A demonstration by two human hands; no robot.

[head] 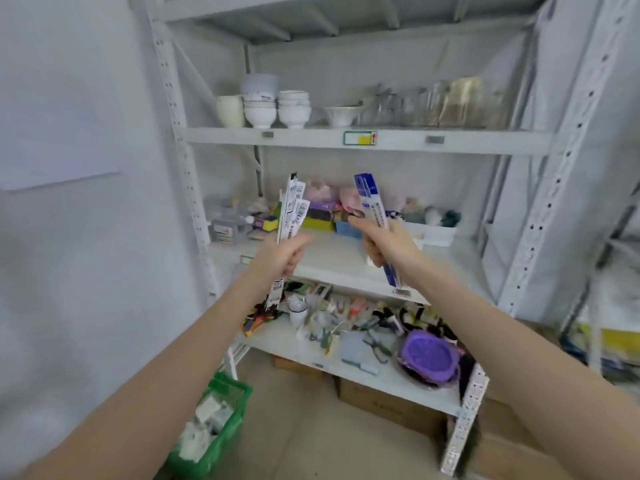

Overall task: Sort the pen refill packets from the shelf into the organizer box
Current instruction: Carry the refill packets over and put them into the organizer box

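My left hand (282, 256) is closed around a fan of white pen refill packets (293, 207) with barcodes, held upright in front of the middle shelf (339, 261). Their lower ends stick out below my fist. My right hand (389, 244) grips a bundle of blue-and-white refill packets (372, 199), tilted with the blue tops up and to the left. Both hands hover at about the same height, a short gap between them. A clear multi-compartment organizer box (227, 220) sits at the left end of the middle shelf, blurred.
White bowls (273, 107) and glass jars (450, 103) fill the upper shelf. The lower shelf holds cluttered small items and a purple lid (429, 356). A green basket (214, 431) stands on the floor at the left, cardboard boxes (391, 403) under the rack. A wall is at the left.
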